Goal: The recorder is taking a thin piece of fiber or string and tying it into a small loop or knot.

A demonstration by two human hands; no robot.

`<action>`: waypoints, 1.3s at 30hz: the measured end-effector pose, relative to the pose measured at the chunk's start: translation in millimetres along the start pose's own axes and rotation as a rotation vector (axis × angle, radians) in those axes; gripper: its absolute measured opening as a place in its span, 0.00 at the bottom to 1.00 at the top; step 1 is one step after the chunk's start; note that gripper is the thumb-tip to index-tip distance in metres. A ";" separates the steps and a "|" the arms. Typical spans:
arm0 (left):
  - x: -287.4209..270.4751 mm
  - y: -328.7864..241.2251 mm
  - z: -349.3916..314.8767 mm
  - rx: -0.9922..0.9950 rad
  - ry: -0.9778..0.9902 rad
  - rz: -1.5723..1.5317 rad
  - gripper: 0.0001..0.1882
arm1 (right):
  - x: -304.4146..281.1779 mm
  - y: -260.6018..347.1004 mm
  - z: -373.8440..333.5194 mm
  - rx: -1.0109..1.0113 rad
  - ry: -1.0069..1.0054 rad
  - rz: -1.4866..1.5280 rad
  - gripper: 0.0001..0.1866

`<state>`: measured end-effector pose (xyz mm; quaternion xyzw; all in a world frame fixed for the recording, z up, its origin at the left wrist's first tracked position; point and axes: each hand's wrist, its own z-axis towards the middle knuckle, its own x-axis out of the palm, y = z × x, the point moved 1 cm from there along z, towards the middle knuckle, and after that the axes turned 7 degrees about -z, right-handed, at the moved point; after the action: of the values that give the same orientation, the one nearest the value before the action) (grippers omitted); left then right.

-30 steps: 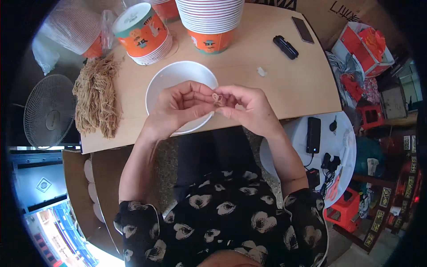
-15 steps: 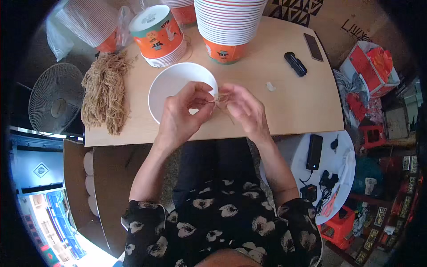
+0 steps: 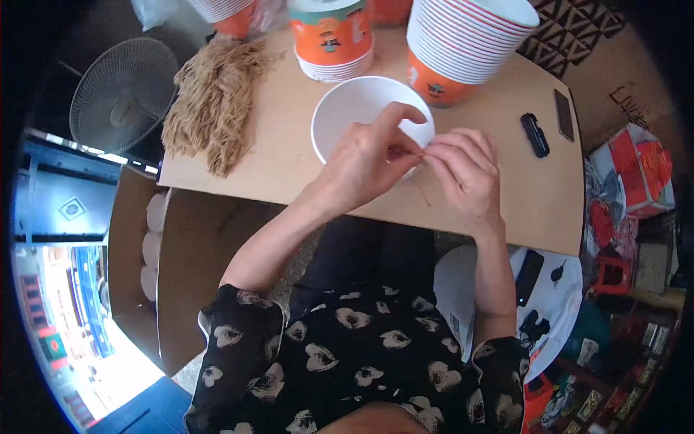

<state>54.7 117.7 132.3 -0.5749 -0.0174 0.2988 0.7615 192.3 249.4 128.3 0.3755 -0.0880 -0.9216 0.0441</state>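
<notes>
Near the table's front edge, my left hand (image 3: 361,166) and my right hand (image 3: 466,173) meet with their fingertips pinched together. A thin brown strand of string (image 3: 424,192) is between them, and its loose end hangs below the fingers. What exactly the fingertips pinch is mostly hidden. Just behind my hands stands a white paper bucket (image 3: 340,108), its mouth facing me, with my left hand covering part of it. To the left, a thick bundle of tan strings (image 3: 217,101) lies on the table.
On the wooden table (image 3: 282,145), an upturned orange bucket stack (image 3: 330,43) and a tall nested stack of buckets (image 3: 470,47) stand at the back. A black object (image 3: 534,135) and a phone (image 3: 564,114) lie at the right. A fan (image 3: 123,94) stands left; a white round stool (image 3: 567,289) holds chargers.
The view has turned, so the table things sit farther right and higher. My fingers have closed in tighter on the strand, and the right hand's fingers are now more bent together.
</notes>
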 end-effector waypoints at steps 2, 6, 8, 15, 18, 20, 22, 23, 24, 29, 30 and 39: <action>2.1 -4.5 -0.5 0.025 0.019 0.034 0.22 | -6.3 7.2 4.7 -0.014 0.032 -0.021 0.08; 2.0 -7.5 -7.5 0.024 -0.084 0.051 0.21 | -18.4 12.1 8.7 0.038 0.078 0.067 0.08; -0.3 -7.1 -9.5 0.000 -0.054 0.023 0.19 | -24.8 15.8 7.6 0.125 0.105 0.141 0.08; 2.0 -12.8 -9.3 -0.040 -0.022 -0.017 0.16 | -32.4 -6.1 -16.3 0.530 0.248 0.556 0.04; 2.0 -9.3 -9.0 -0.056 -0.022 -0.039 0.15 | -42.6 -30.7 -33.3 0.753 0.210 0.479 0.06; 3.4 -9.3 -8.5 -0.069 -0.014 -0.052 0.15 | -44.0 -27.2 -32.3 0.693 0.120 0.450 0.07; 1.0 -11.0 -9.8 -0.064 -0.012 -0.022 0.15 | -40.9 -18.7 -26.1 0.630 0.032 0.427 0.09; 2.9 -11.3 -7.1 -0.063 0.008 -0.027 0.15 | -38.9 -14.7 -22.1 0.536 0.115 0.484 0.12; 4.7 -12.1 -4.6 -0.069 0.015 -0.030 0.15 | -35.4 -10.6 -19.6 0.441 0.197 0.539 0.15; 6.0 -16.6 -3.3 -0.078 0.019 -0.024 0.15 | -14.2 -2.3 -12.7 0.484 0.268 0.588 0.11; 6.2 -16.5 -3.0 -0.050 0.027 0.007 0.14 | -13.2 -3.2 -12.9 0.521 0.280 0.632 0.10; 5.1 -14.2 -3.3 -0.059 0.080 0.028 0.12 | -29.9 -21.2 -25.9 0.541 0.349 0.755 0.02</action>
<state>66.3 115.0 142.2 -0.6089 0.0124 0.2858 0.7399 231.4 271.2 126.4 0.4641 -0.4453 -0.7088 0.2897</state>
